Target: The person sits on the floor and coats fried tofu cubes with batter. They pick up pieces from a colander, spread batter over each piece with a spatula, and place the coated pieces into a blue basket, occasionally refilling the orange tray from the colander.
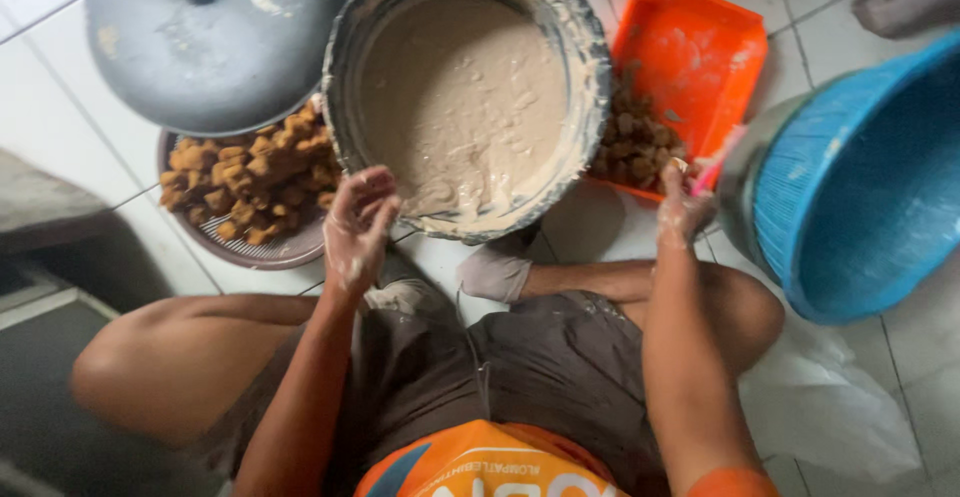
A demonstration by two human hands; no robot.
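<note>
Batter coats the left hand [358, 225], its fingers [372, 189] loosely spread and holding nothing, at the rim of the one big round metal basin of beige batter [465, 97] set between the knees for easy reach. The right hand [683, 209] has its fingers closed around a thin pink stick [716, 160] beside the single orange plastic tray [700, 52] of brown fried pieces. One round woven tray of golden chunks [250, 182], one grey metal lid [210, 37] and one blue plastic tub [860, 177] ring the white tiled floor [50, 107].
</note>
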